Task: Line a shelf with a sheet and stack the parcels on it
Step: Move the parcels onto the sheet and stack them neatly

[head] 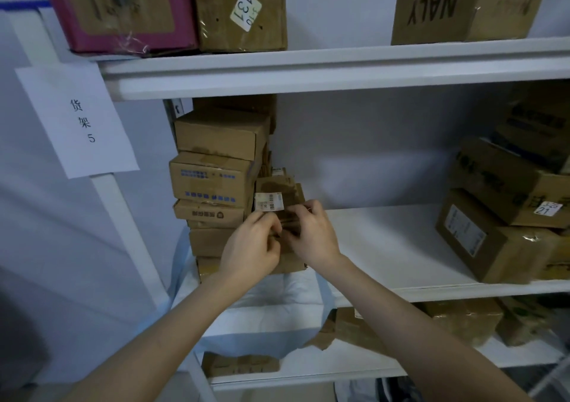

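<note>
Just right of the stack of parcels [212, 179], both hands close on a small labelled parcel [279, 196]. The left hand [251, 247] pinches its lower left edge and the right hand [311, 235] curls over its right side. The parcel lies straight ahead of them, against the stack's flank, label outward; its long axis is hidden. The left hand is nearer the stack. Beneath the stack, the sheet [277, 290] drapes over the shelf [401, 247] edge.

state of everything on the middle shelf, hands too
sheet: under the stack, front edge hanging off the shelf
stack of parcels: upright at shelf's left end
labelled parcel: gripped by both hands
left hand: gripping labelled parcel
right hand: gripping labelled parcel
right-side parcels: piled, some tilted
</note>
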The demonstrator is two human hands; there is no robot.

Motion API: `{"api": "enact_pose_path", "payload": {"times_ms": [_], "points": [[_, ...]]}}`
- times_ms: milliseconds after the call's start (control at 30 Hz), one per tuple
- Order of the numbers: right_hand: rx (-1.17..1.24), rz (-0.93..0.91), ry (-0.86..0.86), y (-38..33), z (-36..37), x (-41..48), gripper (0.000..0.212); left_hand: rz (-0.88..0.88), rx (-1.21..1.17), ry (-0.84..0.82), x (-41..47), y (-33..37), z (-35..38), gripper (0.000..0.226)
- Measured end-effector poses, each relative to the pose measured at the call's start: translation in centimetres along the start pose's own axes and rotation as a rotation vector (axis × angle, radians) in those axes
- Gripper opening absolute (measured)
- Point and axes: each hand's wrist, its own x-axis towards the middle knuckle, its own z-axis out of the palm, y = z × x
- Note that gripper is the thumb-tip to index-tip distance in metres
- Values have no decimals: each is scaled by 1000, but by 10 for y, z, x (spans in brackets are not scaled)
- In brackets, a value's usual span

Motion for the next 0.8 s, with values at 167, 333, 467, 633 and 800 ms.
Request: {"api": "enact_pose_path", "payload": {"times_ms": [167,333,467,633,800], "points": [[308,219,173,13,-2,-9,40,-13,-17,-95,-15,-17,5,16],[134,550,-100,57,23,-21,17,-200,153,-437,-25,-59,22,10],[-39,598,-614,56,46,-44,10,-285,264,-650,-40,-93,38,35],[60,628,-596,46,71,-55,18,-339,322,-794,-54,-122,47,27],[113,673,-534,44,82,-49,6,-314,330,-742,-60,-134,53,27]]}}
